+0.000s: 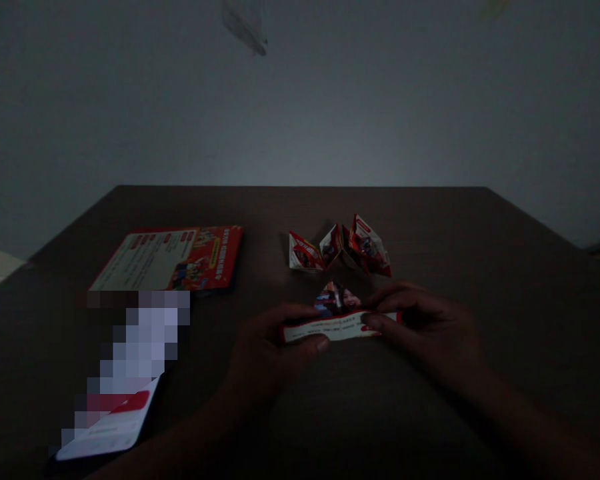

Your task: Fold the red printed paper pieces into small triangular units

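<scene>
Between my two hands is a partly folded printed paper (343,328), with a pale, red-edged strip of text in front and a pointed, picture-printed part rising behind it. My left hand (275,343) pinches its left end, thumb on the front strip and fingers behind. At the right end, my right hand (423,323) grips the strip between thumb and fingers. Just beyond the hands, folded red and white paper pieces (331,243) stand in a zigzag on the table, their printed faces at different angles.
On the dark wooden table (430,227), a stack of red and white printed sheets (165,257) lies to the left. Nearer me is a lit phone (115,420), its screen partly pixelated. A pale wall (300,120) rises behind the table. The light is dim.
</scene>
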Demonstrator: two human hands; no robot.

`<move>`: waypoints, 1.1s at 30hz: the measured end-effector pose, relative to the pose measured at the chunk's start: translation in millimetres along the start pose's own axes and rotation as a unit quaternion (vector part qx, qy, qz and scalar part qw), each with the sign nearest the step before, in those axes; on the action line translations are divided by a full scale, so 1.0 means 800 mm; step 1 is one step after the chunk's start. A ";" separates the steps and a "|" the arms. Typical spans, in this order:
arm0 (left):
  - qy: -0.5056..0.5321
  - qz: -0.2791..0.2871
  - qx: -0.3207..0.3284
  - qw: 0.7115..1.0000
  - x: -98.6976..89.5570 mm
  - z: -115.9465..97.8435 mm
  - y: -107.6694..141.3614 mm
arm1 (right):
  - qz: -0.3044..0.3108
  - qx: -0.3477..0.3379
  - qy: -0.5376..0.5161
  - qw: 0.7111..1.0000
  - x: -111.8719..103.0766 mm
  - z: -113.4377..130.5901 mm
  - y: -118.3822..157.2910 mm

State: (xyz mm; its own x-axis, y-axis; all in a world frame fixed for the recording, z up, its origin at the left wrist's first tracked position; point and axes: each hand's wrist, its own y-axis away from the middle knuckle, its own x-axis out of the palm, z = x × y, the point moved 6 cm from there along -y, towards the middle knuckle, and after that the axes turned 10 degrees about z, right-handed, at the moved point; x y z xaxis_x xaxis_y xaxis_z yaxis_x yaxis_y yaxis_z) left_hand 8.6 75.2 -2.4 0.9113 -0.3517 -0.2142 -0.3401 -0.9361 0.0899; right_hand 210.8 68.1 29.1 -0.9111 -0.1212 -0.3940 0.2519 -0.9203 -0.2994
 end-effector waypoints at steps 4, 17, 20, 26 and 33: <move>-0.011 0.008 -0.011 1.000 0.001 -0.004 0.004 | 0.017 0.041 -0.056 0.997 0.002 -0.005 -0.002; -0.018 0.040 0.034 0.998 0.007 -0.011 0.009 | 0.126 0.102 -0.100 0.982 0.019 -0.010 -0.001; -0.001 0.052 0.032 0.998 0.009 -0.010 0.009 | 0.142 0.091 -0.103 0.980 0.022 -0.010 0.001; 0.044 0.059 0.016 0.997 0.010 -0.009 0.008 | 0.159 0.099 -0.129 0.974 0.025 -0.012 0.001; 0.087 0.052 -0.002 0.995 0.010 0.000 0.006 | 0.142 0.081 -0.106 0.981 0.019 -0.010 0.004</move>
State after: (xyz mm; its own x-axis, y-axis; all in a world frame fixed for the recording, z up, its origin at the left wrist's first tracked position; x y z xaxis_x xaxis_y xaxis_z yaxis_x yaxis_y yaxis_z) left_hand 14.0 67.8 -3.6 0.8980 -0.4387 -0.0321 -0.4333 -0.8948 0.1074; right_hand 200.6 66.3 15.0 -0.8637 -0.4396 -0.2466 0.4652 -0.8835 -0.0545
